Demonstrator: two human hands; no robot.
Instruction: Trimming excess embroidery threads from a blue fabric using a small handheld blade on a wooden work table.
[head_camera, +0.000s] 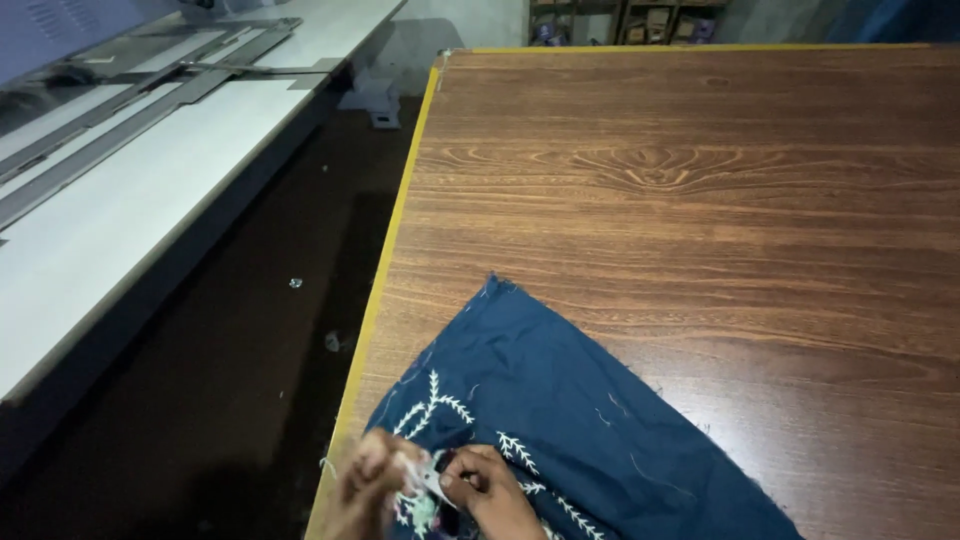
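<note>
Big wooden table (680, 200) stretching up and away from both hands, brown grain, yellow edging running down its near side just left of the left hand. Further left, across a dark floor (230, 400), a long white bench (120, 200) with grey metal rails on top, well apart from the hands. Now the cloth (590, 420): dark blue, lying flat on the table, its frayed corner pointing up above the hands, the rest spreading out to the right of the right hand. White leafy embroidery (435, 400) sits just above and between the two hands, with another sprig trailing down beside the right hand. Left hand (368, 480) is at the table edge, blurred, fingers bunched together on the cloth's embroidered part; whether it really grips is hard to tell. Right hand (490, 490) is just beside it, almost touching, fingers curled and pinching a small whitish bit (425, 478) at the embroidery, between the two hands; what that bit is cannot be made out
</note>
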